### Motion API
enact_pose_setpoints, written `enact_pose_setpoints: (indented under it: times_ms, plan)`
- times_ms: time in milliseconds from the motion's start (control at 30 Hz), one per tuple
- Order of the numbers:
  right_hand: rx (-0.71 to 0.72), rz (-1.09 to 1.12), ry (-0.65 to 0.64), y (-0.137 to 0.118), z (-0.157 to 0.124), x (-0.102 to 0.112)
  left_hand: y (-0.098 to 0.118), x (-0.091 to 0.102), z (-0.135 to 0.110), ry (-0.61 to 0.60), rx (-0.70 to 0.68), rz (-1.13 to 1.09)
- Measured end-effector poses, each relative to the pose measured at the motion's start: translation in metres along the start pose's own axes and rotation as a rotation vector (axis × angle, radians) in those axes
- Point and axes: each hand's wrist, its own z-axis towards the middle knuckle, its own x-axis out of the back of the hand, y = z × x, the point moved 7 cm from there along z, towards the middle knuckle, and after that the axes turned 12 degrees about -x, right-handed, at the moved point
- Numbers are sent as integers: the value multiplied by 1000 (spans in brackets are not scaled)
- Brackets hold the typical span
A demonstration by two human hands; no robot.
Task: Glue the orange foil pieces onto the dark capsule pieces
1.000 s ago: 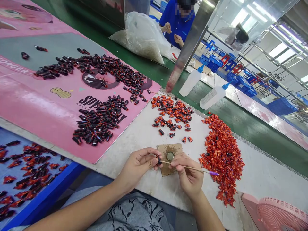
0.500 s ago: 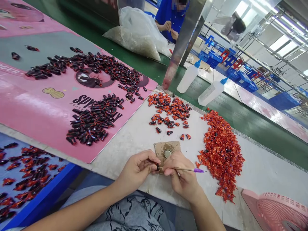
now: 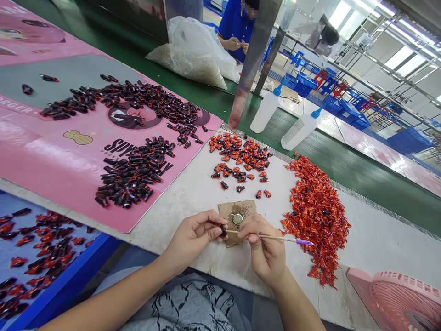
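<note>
Between thumb and fingers, my left hand [image 3: 200, 234] pinches a small black piece with reddish edges [image 3: 223, 231]. My right hand [image 3: 263, 243] grips a thin wooden stick with a purple end [image 3: 287, 238]; its other tip reaches the black piece. Beneath the hands lies a square of brown cardboard [image 3: 223, 210], speckled with dark spots. On it sits a small round metal cap [image 3: 237, 219] with pale contents. Beyond the cardboard, orange-and-black pieces [image 3: 241, 154] are scattered on the white tabletop.
A heap of orange pieces [image 3: 317, 216] lies to the right, above a pink fan [image 3: 403, 294]. Black pieces [image 3: 134, 170] cover parts of a pink mat [image 3: 62, 184]. Two white bottles [image 3: 299, 131] stand behind, beside a metal post [image 3: 253, 69]. A co-worker [image 3: 237, 27] sits across.
My right hand has drawn slightly right, away from my left hand, so more of the stick shows between them. The left hand keeps its pinch. The view has shifted a little.
</note>
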Motion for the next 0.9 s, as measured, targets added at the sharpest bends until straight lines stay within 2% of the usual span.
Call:
enact_pose_setpoints:
  times_ms: [900]
  plan:
    - [-25, 28, 17, 5, 1, -3, 0, -1, 1, -69, -79, -27]
